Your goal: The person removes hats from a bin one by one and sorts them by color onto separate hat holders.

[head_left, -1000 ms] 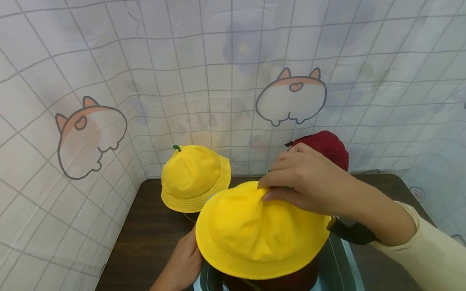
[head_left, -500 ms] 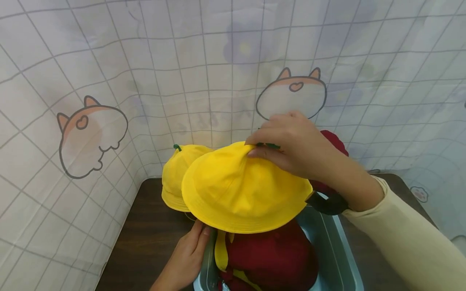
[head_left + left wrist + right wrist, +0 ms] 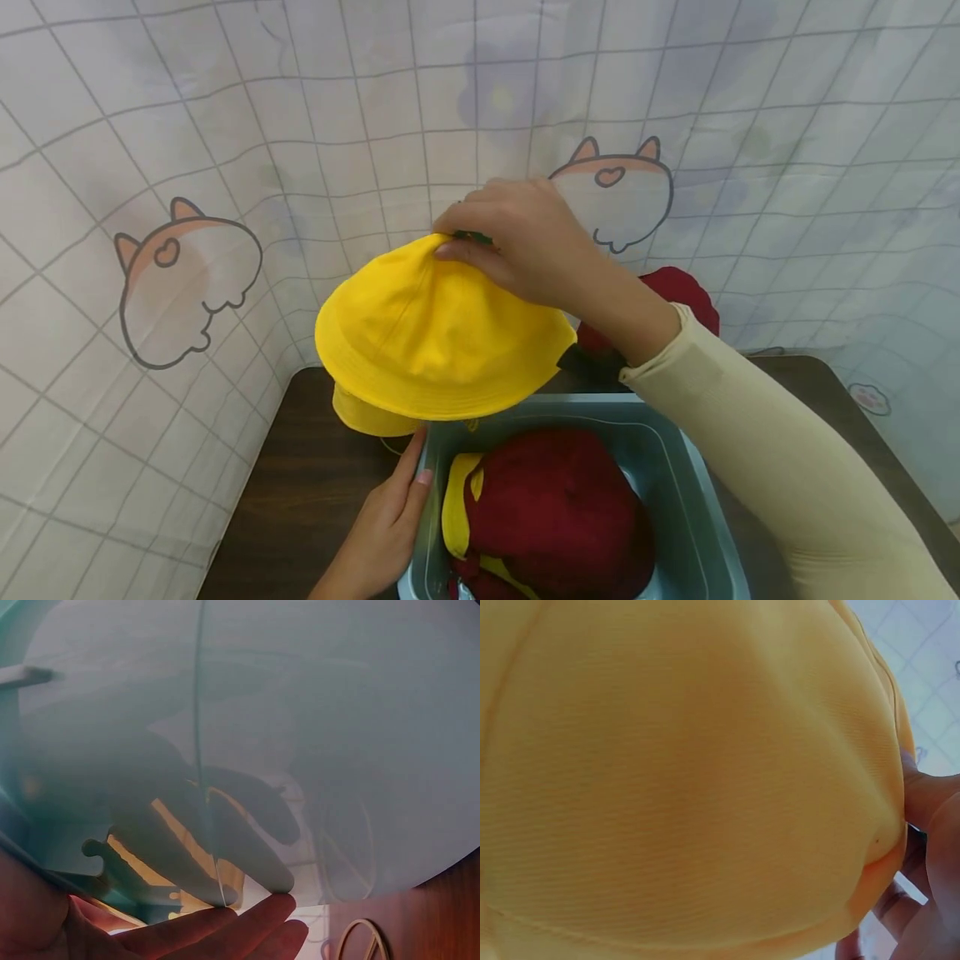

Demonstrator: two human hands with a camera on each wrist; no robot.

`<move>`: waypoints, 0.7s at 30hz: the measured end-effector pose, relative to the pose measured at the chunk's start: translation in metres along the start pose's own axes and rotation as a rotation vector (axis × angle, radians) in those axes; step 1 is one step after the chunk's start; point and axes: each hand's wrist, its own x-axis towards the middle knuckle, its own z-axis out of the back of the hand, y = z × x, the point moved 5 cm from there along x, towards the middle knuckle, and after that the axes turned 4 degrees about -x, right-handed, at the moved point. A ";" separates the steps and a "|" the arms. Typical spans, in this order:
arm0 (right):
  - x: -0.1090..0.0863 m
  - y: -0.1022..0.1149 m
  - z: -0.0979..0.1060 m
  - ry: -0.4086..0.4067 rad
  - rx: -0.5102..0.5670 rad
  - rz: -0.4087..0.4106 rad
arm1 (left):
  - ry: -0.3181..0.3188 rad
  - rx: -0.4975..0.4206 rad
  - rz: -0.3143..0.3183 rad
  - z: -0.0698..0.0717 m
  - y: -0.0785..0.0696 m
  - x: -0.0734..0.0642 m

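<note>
- At the near side of the dark wood table [image 3: 255,517]: blue-green bin [image 3: 678,500], its nearest end cut off by the head view.
- Within bin: dark red hat [image 3: 555,508], crown up; yellow strip [image 3: 455,508] beside it on the left. Further dark red cloth at the lower edge, mostly cropped.
- Left hand [image 3: 382,525] at bin's left wall, outer side. Left wrist view: fingers extended, tips touching the glossy wall, which mirrors them.
- Right arm, in cream sleeve [image 3: 757,442], reaches across the bin's right side; dark band at wrist.
- Right hand [image 3: 517,237] pinches yellow hat [image 3: 450,333] at the top of its crown, thumb in front. Bit of green [image 3: 474,237] shows between thumb and fingers. Hands well apart.
- Held hat hangs brim down by the bin's far left corner, tilted; fills most of the right wrist view.
- Behind it, mostly hidden: second yellow hat [image 3: 367,414], brim visible. Thin wire loop [image 3: 364,937] on the table near the bin.
- Far right, behind the forearm: another dark red hat [image 3: 682,296], partly covered.
- Backdrop: pale grid-patterned cloth [image 3: 375,100], rippled, with cartoon animal prints [image 3: 187,283].
</note>
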 end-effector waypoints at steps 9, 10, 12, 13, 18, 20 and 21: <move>0.041 -0.008 -0.021 -0.030 -0.045 -0.061 | 0.013 -0.017 -0.012 0.000 -0.001 -0.002; 0.045 -0.008 -0.023 -0.031 -0.051 -0.074 | 0.012 -0.017 -0.013 0.000 -0.001 -0.002; 0.052 -0.009 -0.025 -0.051 -0.055 -0.089 | 0.012 -0.015 -0.015 0.000 -0.001 -0.002; 0.056 -0.009 -0.026 -0.063 -0.057 -0.096 | 0.012 -0.014 -0.016 0.000 -0.001 -0.002; 0.075 -0.009 -0.028 -0.132 -0.065 -0.130 | 0.003 -0.003 -0.013 0.001 0.001 -0.002; 0.081 -0.008 -0.031 -0.137 -0.071 -0.152 | -0.001 0.003 -0.012 0.001 0.002 -0.002; 0.084 -0.007 -0.033 -0.135 -0.074 -0.162 | -0.002 0.005 -0.013 0.002 0.002 -0.002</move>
